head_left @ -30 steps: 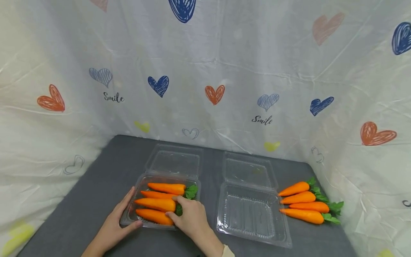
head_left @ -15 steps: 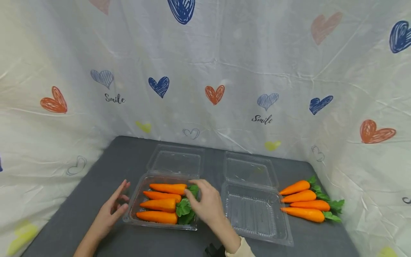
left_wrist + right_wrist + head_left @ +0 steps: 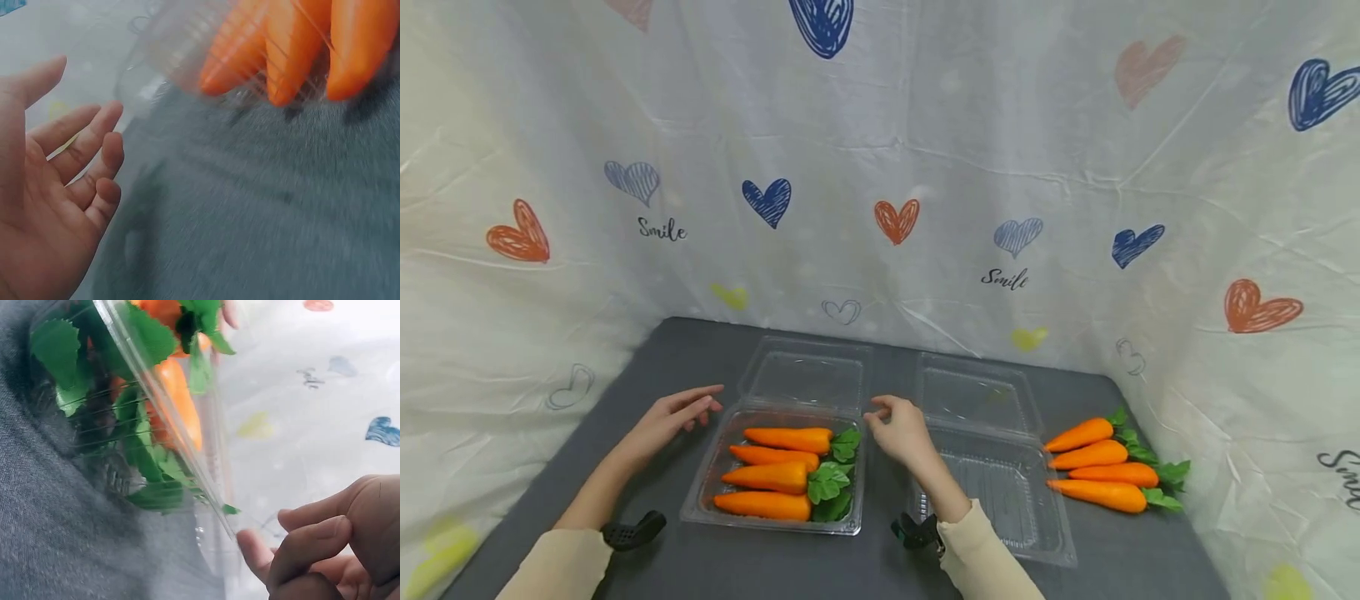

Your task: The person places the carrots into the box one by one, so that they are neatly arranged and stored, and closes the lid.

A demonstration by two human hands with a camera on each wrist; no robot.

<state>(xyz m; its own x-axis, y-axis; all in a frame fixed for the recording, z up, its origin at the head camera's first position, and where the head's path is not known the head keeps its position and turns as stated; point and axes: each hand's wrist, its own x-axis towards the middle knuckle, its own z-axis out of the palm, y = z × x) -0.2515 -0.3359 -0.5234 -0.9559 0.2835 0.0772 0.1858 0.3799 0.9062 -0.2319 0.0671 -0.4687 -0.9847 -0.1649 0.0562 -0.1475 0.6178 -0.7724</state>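
Beside the right fingers (image 3: 307,547), boxed carrots (image 3: 775,477)

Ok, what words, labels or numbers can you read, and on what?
"Smile": backdrop cloth, left of centre.
"Smile": same cloth, right of centre.
Edge script, cloth's far right: cut off, not fully readable.
Small script, right wrist view: too blurred.
Left box, right box: no readable text.
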